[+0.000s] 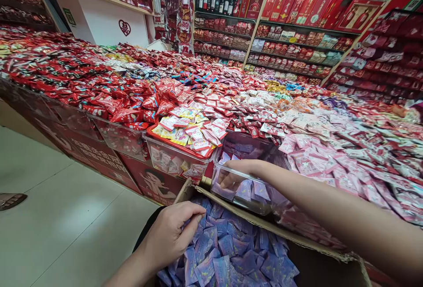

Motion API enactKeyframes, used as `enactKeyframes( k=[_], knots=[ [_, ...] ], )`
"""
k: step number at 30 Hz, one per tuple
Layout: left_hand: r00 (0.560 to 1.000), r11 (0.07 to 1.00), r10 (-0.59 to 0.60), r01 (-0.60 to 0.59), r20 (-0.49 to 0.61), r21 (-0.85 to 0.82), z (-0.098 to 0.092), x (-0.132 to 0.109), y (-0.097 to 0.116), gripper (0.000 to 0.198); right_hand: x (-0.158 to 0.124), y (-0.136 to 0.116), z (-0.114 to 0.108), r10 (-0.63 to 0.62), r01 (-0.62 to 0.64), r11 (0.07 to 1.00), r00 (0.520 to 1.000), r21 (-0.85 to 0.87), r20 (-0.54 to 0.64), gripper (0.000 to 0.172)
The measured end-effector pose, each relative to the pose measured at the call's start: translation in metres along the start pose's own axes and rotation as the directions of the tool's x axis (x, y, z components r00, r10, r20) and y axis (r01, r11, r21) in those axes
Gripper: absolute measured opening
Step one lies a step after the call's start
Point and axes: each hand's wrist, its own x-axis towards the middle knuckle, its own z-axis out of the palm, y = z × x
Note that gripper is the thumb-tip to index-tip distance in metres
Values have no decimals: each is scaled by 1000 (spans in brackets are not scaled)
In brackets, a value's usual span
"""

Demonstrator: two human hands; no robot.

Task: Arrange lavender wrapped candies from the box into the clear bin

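Note:
My right hand (236, 172) reaches into a clear plastic bin (246, 177). Its bent fingers look apart behind the bin's wall, among a few purple candy sachets (253, 190). Below and to the left, my left hand (176, 225) is closed, thumb and forefinger together, over a cardboard box (244, 214). Whatever it holds, if anything, is hidden under the fingers. Wrapped purple-blue candies (228, 252) lie heaped inside the box, close to my left hand.
A bin with a red rim (153, 135), full of white and yellow packets, adjoins on the left. Pink packets (317, 159) pile up on the right. Red candy packets (122, 106) cover the long display behind. Shelves (231, 18) hold bottles and boxes. A foot (11, 200) is at the left edge.

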Motion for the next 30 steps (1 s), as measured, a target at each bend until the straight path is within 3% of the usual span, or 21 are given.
enactKeyframes(
  k=[11, 17, 20, 23, 25, 27, 28, 29, 30],
  knots=[
    [1000, 1000, 0, 1, -18, 20, 0, 0, 2, 17, -2, 3, -2, -36, 36, 999, 999, -13, -27, 21],
    [1000, 1000, 17, -17, -21, 24, 0, 0, -1, 18, -2, 0, 2, -5, -5, 989, 997, -144, -72, 11],
    [1000, 999, 19, -19, -13, 36, 1, 0, -2, 17, -8, -13, -3, -51, -2, 961, 982, -278, -181, 3],
    [1000, 997, 28, -29, 10, 67, 1, -1, -1, 16, -35, -36, -6, -191, 8, 905, 902, -426, -388, 8],
    [999, 994, 40, -43, 30, 96, 0, -3, -1, 17, -65, -47, 3, -331, 25, 863, 783, -505, -527, 11],
    [998, 992, 49, -53, 42, 118, 0, -4, -1, 16, -96, -47, 26, -480, 99, 822, 649, -561, -590, 14],
    [998, 991, 49, -55, 45, 125, 0, -4, -2, 16, -107, -42, 42, -526, 181, 816, 626, -549, -576, 14],
    [998, 990, 48, -54, 47, 132, 0, -4, -3, 16, -115, -34, 60, -514, 260, 834, 685, -486, -516, 15],
    [998, 989, 44, -50, 48, 139, 0, -5, -3, 16, -118, -24, 79, -470, 306, 864, 776, -400, -420, 13]
  ],
)
